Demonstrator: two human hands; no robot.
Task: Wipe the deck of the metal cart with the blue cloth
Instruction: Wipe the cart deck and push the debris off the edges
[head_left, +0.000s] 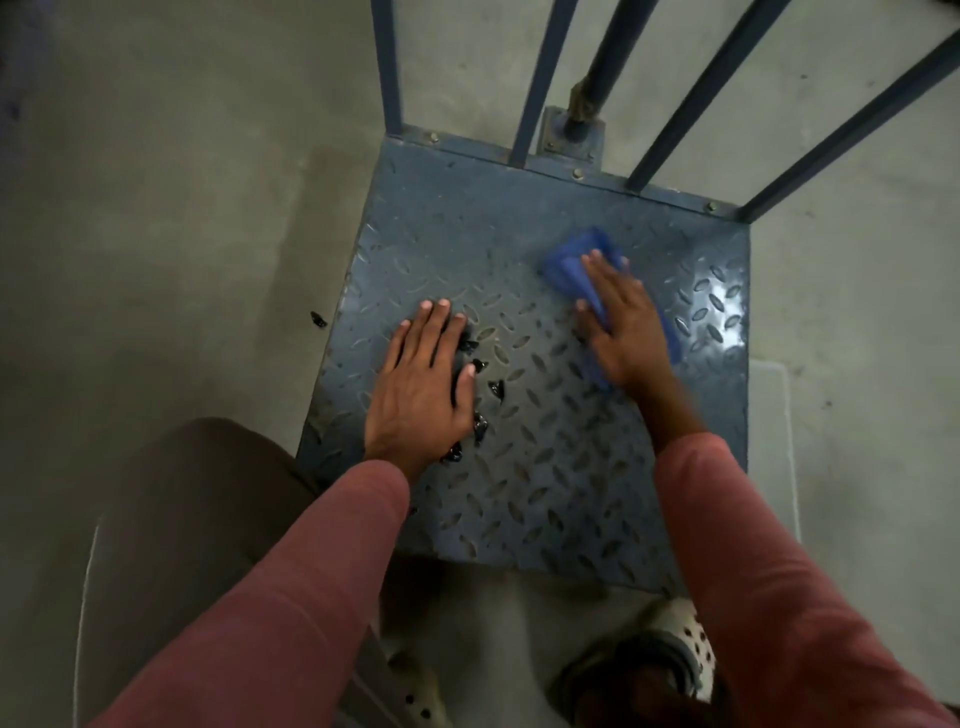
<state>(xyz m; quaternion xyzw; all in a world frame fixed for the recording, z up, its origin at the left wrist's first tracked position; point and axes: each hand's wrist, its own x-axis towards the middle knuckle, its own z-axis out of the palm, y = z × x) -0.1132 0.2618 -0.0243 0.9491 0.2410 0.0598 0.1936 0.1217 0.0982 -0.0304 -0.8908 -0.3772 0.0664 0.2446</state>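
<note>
The metal cart's deck (545, 467) is blue-grey tread plate with a raised diamond pattern. My right hand (623, 322) presses flat on the blue cloth (571, 260) on the right half of the deck, fingers straight and pointing away from me. My left hand (421, 384) lies flat on the deck's left half with fingers spread. Several small black shiny scraps (496, 387) lie on the deck beside the left hand's thumb, some partly under the palm.
Blue upright bars (540, 83) rise from the deck's far edge, with a bolted post base (571, 132) behind them. One black scrap (318, 319) lies on the concrete floor left of the cart. My knee (171, 519) and shoe (670, 654) are near the front edge.
</note>
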